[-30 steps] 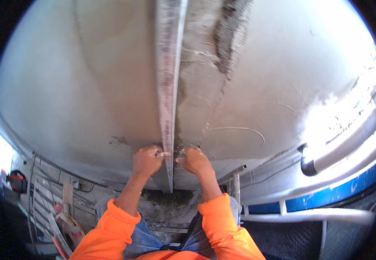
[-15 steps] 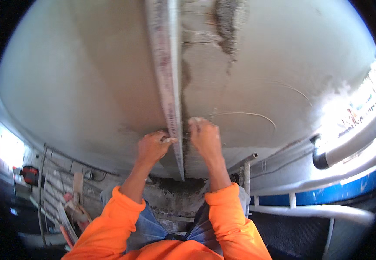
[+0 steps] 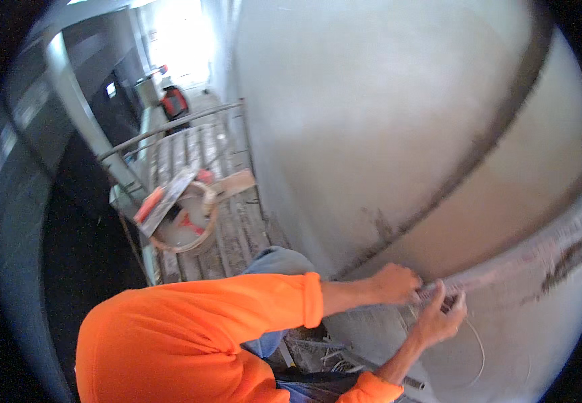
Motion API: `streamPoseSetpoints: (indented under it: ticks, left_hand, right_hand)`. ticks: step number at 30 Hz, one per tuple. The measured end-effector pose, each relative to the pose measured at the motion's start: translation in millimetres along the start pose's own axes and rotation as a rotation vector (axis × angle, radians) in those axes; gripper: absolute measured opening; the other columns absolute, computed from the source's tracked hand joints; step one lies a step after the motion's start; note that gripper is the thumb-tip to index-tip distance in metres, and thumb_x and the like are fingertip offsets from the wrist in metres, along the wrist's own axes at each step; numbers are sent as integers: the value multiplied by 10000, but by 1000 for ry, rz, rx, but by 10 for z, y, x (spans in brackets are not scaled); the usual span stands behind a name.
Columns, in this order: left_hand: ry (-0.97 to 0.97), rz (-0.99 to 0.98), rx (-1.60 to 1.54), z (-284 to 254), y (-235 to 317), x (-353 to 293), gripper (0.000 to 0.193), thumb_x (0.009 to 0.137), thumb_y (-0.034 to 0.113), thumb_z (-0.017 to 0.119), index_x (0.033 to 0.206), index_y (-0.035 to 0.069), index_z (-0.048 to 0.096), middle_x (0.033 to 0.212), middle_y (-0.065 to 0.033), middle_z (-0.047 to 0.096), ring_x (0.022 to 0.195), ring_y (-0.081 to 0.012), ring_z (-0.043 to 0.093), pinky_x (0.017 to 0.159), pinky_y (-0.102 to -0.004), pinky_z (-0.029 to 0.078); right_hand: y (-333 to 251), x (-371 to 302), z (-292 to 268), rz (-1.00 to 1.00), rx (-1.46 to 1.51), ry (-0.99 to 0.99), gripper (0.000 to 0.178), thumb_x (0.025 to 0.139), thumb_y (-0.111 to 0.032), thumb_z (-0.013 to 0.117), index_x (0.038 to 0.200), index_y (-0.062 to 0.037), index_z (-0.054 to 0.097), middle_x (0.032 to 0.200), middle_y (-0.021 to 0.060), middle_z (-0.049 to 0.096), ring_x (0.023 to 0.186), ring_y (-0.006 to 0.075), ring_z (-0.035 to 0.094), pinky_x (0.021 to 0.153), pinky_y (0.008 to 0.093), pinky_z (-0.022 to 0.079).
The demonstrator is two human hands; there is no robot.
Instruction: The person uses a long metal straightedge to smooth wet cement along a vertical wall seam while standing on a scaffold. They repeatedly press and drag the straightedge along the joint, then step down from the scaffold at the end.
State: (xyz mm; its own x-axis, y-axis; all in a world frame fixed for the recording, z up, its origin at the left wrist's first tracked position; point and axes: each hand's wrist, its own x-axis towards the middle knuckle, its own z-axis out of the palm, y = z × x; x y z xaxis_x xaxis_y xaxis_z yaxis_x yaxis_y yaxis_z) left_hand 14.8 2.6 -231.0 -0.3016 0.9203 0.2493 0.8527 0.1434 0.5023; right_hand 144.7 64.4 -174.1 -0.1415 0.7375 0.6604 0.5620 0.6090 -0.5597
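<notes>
A long, pale straightedge [image 3: 506, 265] with reddish smears lies against the plastered wall [image 3: 371, 114], running from my hands toward the right rim. My left hand [image 3: 396, 283] is closed around its near end, with the fingers curled. Just beside it, my right hand [image 3: 437, 322] has its thumb and bent fingers on the bar's lower edge; part of its grip is hidden. Dark, wet-looking bands cross the wall above the bar. A rough dark patch [image 3: 566, 265] shows below the bar's far part.
On the plank platform [image 3: 220, 228] at left stands a round bucket [image 3: 190, 245] of greyish material. A flat-bladed trowel [image 3: 167, 201] lies across its rim, beside a red-handled tool [image 3: 187, 220]. A metal guardrail [image 3: 170, 127] crosses behind, with a red-and-black object [image 3: 175, 102] beyond.
The view has swung left, bringing the bucket and platform into fuller sight. My right hand, apart from the straightedge before, now meets it close to my left hand.
</notes>
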Motion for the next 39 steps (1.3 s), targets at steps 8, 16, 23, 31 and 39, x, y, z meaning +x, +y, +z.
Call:
streamPoseSetpoints:
  ticks: [8,16,23,31,39]
  left_hand:
    - [-303,-29,-12,-228,103,-384,295,795,276,805,921,10,777,976,-203,774,914,-406,763,780,-529,610]
    - [-545,78,-44,-848,-277,-921,492,737,402,881,950,-23,753,1011,-230,743,999,-428,728,843,-534,586]
    - [-535,-40,-79,-1258,-428,-977,518,791,412,856,1033,-27,726,1056,-211,725,1074,-406,707,900,-518,571]
    - [-564,-47,-106,-1399,-455,-971,544,815,413,845,1091,-37,712,1092,-212,726,1091,-411,703,921,-523,564]
    - [-574,-11,-84,-1360,-363,-931,531,825,406,839,1069,-49,716,1065,-220,733,1081,-423,707,903,-530,570]
  right_hand:
    - [8,-64,2,-25,-129,58,612,907,-432,829,1188,98,706,995,213,708,894,388,698,804,486,561]
    - [-238,-24,-24,-251,-140,205,534,848,-477,873,924,26,708,743,196,676,655,389,653,642,492,542]
    - [-351,-17,11,-134,-104,197,573,854,-548,838,787,-7,663,737,206,647,654,415,626,611,535,494]
    - [-347,-20,17,-179,-128,229,573,863,-541,828,723,-28,614,693,189,610,615,410,594,588,539,472]
    - [-387,-18,-40,-131,-94,194,593,852,-557,831,691,-30,615,674,187,614,619,410,590,595,542,464]
